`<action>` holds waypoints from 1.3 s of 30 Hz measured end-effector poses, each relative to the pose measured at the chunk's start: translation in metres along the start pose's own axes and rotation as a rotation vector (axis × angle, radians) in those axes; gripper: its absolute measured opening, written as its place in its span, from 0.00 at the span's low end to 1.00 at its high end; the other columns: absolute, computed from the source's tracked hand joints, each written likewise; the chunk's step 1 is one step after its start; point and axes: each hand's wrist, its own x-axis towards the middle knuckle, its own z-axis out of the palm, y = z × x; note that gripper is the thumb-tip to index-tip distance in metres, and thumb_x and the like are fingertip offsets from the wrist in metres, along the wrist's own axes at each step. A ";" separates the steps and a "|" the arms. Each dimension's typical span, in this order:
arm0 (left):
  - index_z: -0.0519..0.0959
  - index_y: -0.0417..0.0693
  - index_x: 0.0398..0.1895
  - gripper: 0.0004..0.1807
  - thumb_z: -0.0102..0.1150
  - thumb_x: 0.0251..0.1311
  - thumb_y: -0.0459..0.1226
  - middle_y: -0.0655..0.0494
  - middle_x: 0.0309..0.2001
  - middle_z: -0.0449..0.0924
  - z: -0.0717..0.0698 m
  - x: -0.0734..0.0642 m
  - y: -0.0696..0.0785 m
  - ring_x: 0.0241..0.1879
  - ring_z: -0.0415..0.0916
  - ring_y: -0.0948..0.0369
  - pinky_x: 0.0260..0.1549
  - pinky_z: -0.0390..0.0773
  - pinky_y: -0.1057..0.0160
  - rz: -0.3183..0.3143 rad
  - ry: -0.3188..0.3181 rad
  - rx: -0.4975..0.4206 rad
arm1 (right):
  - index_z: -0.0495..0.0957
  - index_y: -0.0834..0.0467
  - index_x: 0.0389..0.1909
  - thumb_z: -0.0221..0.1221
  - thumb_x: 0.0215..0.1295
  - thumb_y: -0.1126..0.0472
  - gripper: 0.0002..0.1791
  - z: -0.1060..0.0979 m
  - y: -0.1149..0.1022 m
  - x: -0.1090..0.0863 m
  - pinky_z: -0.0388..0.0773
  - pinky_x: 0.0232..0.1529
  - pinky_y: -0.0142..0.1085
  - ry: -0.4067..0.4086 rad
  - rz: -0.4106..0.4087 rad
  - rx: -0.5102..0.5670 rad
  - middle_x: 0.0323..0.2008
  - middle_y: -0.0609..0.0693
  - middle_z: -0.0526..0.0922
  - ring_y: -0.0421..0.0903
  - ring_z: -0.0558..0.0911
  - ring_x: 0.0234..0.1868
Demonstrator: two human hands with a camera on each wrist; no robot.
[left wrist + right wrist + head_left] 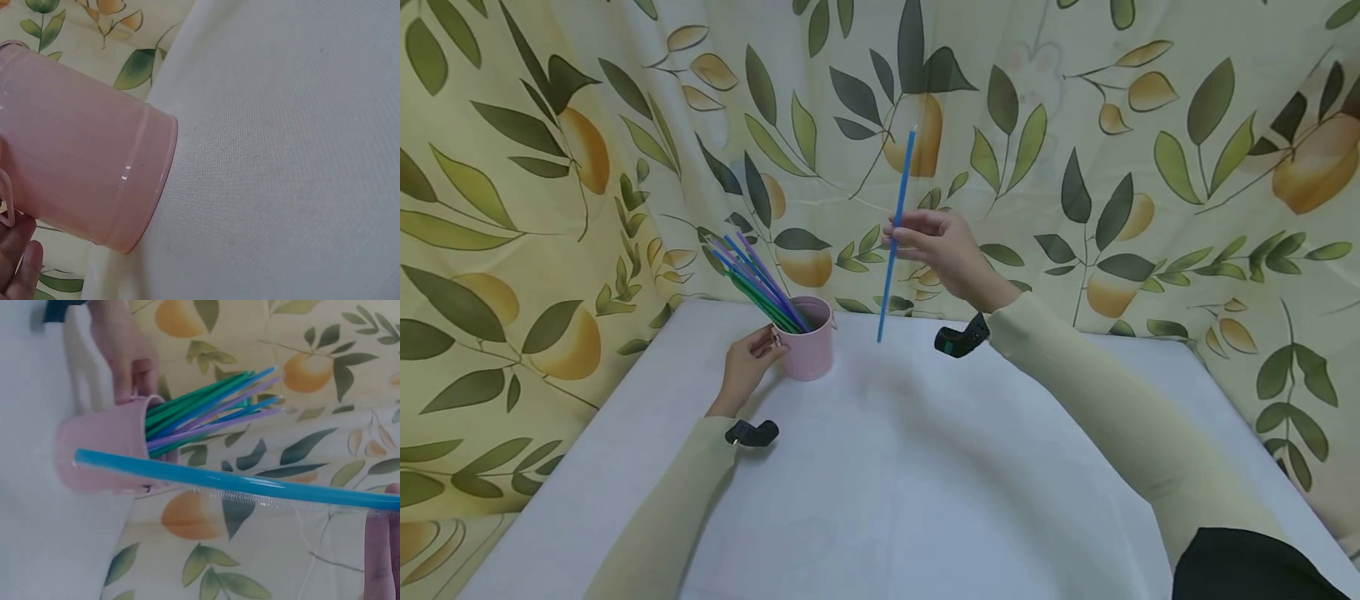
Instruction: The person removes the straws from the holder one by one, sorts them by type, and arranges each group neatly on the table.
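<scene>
My right hand [936, 246] pinches a blue straw [903, 190] between thumb and fingers, raised in the air above the back of the table. The straw stands nearly upright, leaning slightly to the right at its top. On the table, a small pink bucket [808, 357] stands upright with a bundle of green, blue and purple straws [206, 412] leaning out of it. My left hand [747, 367] holds the bucket at its left side, near the rim and the small handle; part of that grip is hidden. In the right wrist view the blue straw [237, 481] crosses in front of the bucket.
A white cloth covers the table [880, 483]. Behind and beside it hangs a curtain [1045, 108] printed with leaves and orange fruit. A black wrist device sits on each sleeve, and dark fabric [1247, 567] shows at the lower right.
</scene>
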 end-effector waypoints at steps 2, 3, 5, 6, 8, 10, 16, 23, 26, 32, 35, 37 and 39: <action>0.65 0.38 0.65 0.33 0.62 0.58 0.40 0.40 0.64 0.68 0.000 0.001 0.002 0.62 0.69 0.50 0.59 0.72 0.63 -0.027 -0.001 0.011 | 0.78 0.63 0.46 0.59 0.63 0.63 0.12 -0.007 0.002 -0.008 0.81 0.52 0.38 -0.005 0.006 -0.002 0.46 0.57 0.83 0.49 0.84 0.46; 0.66 0.39 0.65 0.32 0.62 0.58 0.40 0.41 0.64 0.68 0.001 0.001 0.003 0.62 0.69 0.50 0.59 0.72 0.63 -0.041 -0.001 0.017 | 0.78 0.64 0.46 0.59 0.63 0.64 0.13 -0.011 0.003 -0.013 0.82 0.50 0.38 -0.008 0.012 -0.003 0.45 0.56 0.83 0.48 0.84 0.45; 0.66 0.39 0.65 0.32 0.61 0.58 0.40 0.41 0.64 0.69 0.001 0.001 0.004 0.62 0.70 0.50 0.59 0.73 0.64 -0.047 0.000 0.027 | 0.79 0.63 0.44 0.59 0.62 0.64 0.11 -0.019 0.005 -0.022 0.83 0.48 0.36 -0.016 0.025 -0.003 0.41 0.53 0.84 0.45 0.85 0.42; 0.66 0.39 0.65 0.32 0.62 0.58 0.40 0.41 0.63 0.69 0.001 0.001 0.004 0.62 0.70 0.50 0.58 0.73 0.64 -0.046 0.002 0.030 | 0.79 0.62 0.43 0.59 0.62 0.64 0.10 -0.023 0.006 -0.026 0.83 0.47 0.35 -0.018 0.035 -0.005 0.40 0.50 0.84 0.44 0.85 0.41; 0.67 0.39 0.64 0.32 0.62 0.58 0.40 0.41 0.63 0.69 0.000 0.001 0.002 0.62 0.70 0.50 0.58 0.73 0.63 -0.040 0.006 0.029 | 0.80 0.62 0.43 0.60 0.61 0.64 0.10 -0.033 0.009 -0.036 0.83 0.46 0.33 -0.026 0.050 -0.022 0.38 0.48 0.85 0.42 0.85 0.40; 0.67 0.39 0.64 0.32 0.62 0.58 0.41 0.41 0.63 0.70 0.000 0.001 0.001 0.61 0.70 0.50 0.57 0.74 0.63 -0.032 0.008 0.033 | 0.81 0.59 0.40 0.60 0.61 0.63 0.08 -0.044 0.010 -0.046 0.83 0.44 0.31 -0.023 0.060 -0.045 0.36 0.45 0.85 0.40 0.85 0.38; 0.67 0.39 0.64 0.32 0.62 0.57 0.40 0.41 0.63 0.70 0.002 0.002 0.002 0.61 0.71 0.50 0.56 0.74 0.64 -0.023 0.007 0.011 | 0.82 0.53 0.37 0.61 0.61 0.63 0.05 -0.081 0.013 -0.078 0.84 0.42 0.30 0.037 0.094 -0.087 0.34 0.43 0.86 0.39 0.86 0.37; 0.68 0.39 0.63 0.30 0.62 0.58 0.40 0.42 0.63 0.70 0.003 -0.001 0.002 0.61 0.70 0.50 0.52 0.75 0.74 -0.016 0.006 0.007 | 0.83 0.49 0.34 0.60 0.62 0.62 0.05 -0.130 0.018 -0.114 0.83 0.39 0.26 0.097 0.129 -0.076 0.32 0.39 0.86 0.35 0.85 0.35; 0.68 0.37 0.63 0.29 0.61 0.58 0.37 0.41 0.62 0.71 0.003 -0.003 0.001 0.61 0.71 0.50 0.48 0.75 0.80 -0.012 0.009 -0.006 | 0.83 0.48 0.34 0.59 0.62 0.63 0.07 -0.150 0.024 -0.128 0.83 0.38 0.26 0.114 0.148 -0.086 0.33 0.39 0.86 0.35 0.85 0.35; 0.69 0.37 0.62 0.28 0.61 0.58 0.36 0.41 0.61 0.72 0.002 -0.006 -0.001 0.59 0.72 0.51 0.45 0.74 0.83 -0.006 0.015 -0.016 | 0.82 0.44 0.34 0.59 0.63 0.59 0.06 -0.174 0.040 -0.145 0.83 0.37 0.26 0.140 0.240 -0.165 0.34 0.35 0.86 0.33 0.85 0.36; 0.68 0.37 0.63 0.29 0.61 0.58 0.36 0.41 0.62 0.71 0.002 -0.006 0.000 0.59 0.72 0.52 0.46 0.74 0.83 0.001 0.013 -0.021 | 0.81 0.42 0.33 0.58 0.64 0.58 0.06 -0.182 0.051 -0.151 0.83 0.38 0.25 0.150 0.284 -0.206 0.33 0.33 0.85 0.32 0.84 0.36; 0.68 0.37 0.63 0.29 0.61 0.59 0.36 0.41 0.62 0.70 0.002 -0.005 0.000 0.60 0.71 0.52 0.46 0.74 0.83 0.004 0.010 -0.033 | 0.80 0.41 0.33 0.58 0.64 0.57 0.06 -0.187 0.061 -0.154 0.83 0.39 0.26 0.158 0.321 -0.221 0.33 0.32 0.85 0.32 0.84 0.37; 0.68 0.37 0.63 0.29 0.60 0.59 0.36 0.41 0.62 0.70 0.003 -0.004 0.000 0.60 0.71 0.50 0.46 0.74 0.84 0.002 0.005 -0.040 | 0.80 0.42 0.35 0.58 0.64 0.57 0.05 -0.192 0.072 -0.157 0.83 0.41 0.27 0.162 0.367 -0.228 0.32 0.32 0.84 0.32 0.84 0.37</action>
